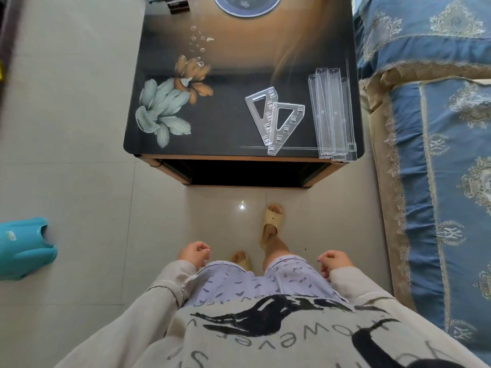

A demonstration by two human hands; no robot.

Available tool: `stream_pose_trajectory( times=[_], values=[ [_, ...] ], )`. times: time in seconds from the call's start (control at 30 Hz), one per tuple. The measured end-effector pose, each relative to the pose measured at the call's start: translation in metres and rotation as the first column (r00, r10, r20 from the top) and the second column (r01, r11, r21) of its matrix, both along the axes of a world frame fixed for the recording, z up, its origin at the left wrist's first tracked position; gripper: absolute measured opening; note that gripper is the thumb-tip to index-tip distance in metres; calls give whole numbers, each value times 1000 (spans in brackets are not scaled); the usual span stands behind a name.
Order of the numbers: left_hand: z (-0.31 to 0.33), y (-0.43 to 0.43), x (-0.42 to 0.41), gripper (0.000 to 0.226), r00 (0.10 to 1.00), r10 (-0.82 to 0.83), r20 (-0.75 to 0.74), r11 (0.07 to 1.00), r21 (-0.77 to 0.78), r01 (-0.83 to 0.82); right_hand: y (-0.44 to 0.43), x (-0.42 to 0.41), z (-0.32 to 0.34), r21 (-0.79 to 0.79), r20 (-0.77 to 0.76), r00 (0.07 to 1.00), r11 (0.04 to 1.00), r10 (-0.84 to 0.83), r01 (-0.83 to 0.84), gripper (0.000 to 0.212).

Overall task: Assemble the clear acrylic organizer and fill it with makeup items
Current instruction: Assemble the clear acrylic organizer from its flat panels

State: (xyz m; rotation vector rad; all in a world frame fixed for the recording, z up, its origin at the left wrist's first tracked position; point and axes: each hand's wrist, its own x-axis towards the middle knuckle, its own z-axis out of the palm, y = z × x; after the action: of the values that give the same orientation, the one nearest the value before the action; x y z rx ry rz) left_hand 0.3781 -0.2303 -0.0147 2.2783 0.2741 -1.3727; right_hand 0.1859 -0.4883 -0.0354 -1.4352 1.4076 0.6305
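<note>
Clear acrylic trays (332,115) lie stacked on the table (239,49) beside two overlapping triangular panels (279,138). Left hand (194,254) and right hand (333,262) hang loosely curled, holding nothing.

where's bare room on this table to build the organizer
Free: the dark glossy table's left half, from its left edge to the two clear triangular acrylic panels; also the middle band between those and the blue-rimmed round dish. Crowded: the near right corner, where long clear acrylic trays line the edge.

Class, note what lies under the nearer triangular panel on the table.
The nearer panel rests partly on the second triangular panel and partly on the dark table. Both show through its clear plastic, so little is hidden.
</note>
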Motion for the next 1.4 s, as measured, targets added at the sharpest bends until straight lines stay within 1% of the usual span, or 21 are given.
stream_pose_trajectory(
  times=[0.13,0.23,0.27,0.33,0.4,0.5,0.57,0.67,0.7,0.77,0.8,0.87,0.97,1.0,1.07,1.13,1.2,1.27,1.33,1.4],
  values=[
    [-11,-9,8,15,995,68,-66,993,101,-61,-40,58,9,16,51,998,999,48,-49,37],
    [-15,-17,14,24,994,89,-71,986,151,-77,-64,94,15,40,82,992,995,91,-95,34],
    [-16,-20,17,23,994,82,-65,985,155,-71,-71,103,16,46,96,991,994,96,-101,33],
    [-15,-28,25,15,997,54,-63,987,157,-44,-81,118,19,48,110,989,993,100,-106,29],
    [-16,-36,34,14,996,53,-64,989,143,-44,-88,128,20,39,101,990,993,103,-107,23],
    [-17,-48,52,12,996,66,-67,991,124,-57,-94,134,17,39,78,993,995,93,-97,29],
    [-17,-58,68,14,996,14,-83,993,115,-5,-94,136,14,43,51,995,995,84,-87,32],
    [-15,-73,93,30,993,-69,-93,991,112,79,-91,137,11,44,13,997,997,71,-71,32],
    [-15,-78,101,32,991,-96,-90,988,113,106,-91,137,9,46,1,998,997,68,-68,31],
    [-14,-90,116,29,988,-139,-72,983,114,147,-90,138,5,49,-19,998,997,55,-54,29],
    [-14,-96,123,24,986,-152,-61,982,105,158,-90,140,2,51,-23,999,998,43,-42,26],
    [-16,-112,134,17,981,-190,-47,978,83,193,-92,144,-2,43,-4,1000,999,-2,3,18],
    [-22,-141,145,24,973,-232,-2,972,45,232,-103,157,-4,4,82,991,994,-108,108,13],
    [-24,-154,148,24,968,-248,26,968,36,247,-109,163,-4,-12,120,984,991,-133,136,13],
    [-27,-181,155,24,958,-266,103,964,20,266,-121,178,-2,-80,183,975,986,-128,144,16],
    [-31,-211,163,24,943,-268,199,962,6,272,-135,195,1,-201,246,965,969,-90,142,23],
    [-36,-238,172,24,910,-260,324,962,11,271,-149,215,4,-373,284,958,916,-40,148,16],
    [-41,-261,180,27,853,-262,451,959,23,282,-161,233,6,-543,270,963,829,17,137,16],
    [-50,-281,186,32,784,-287,550,949,49,313,-173,251,4,-627,286,957,766,57,142,17],
    [-62,-297,188,39,726,-325,606,936,98,338,-183,262,-4,-677,278,957,724,87,131,17]
  ],
)
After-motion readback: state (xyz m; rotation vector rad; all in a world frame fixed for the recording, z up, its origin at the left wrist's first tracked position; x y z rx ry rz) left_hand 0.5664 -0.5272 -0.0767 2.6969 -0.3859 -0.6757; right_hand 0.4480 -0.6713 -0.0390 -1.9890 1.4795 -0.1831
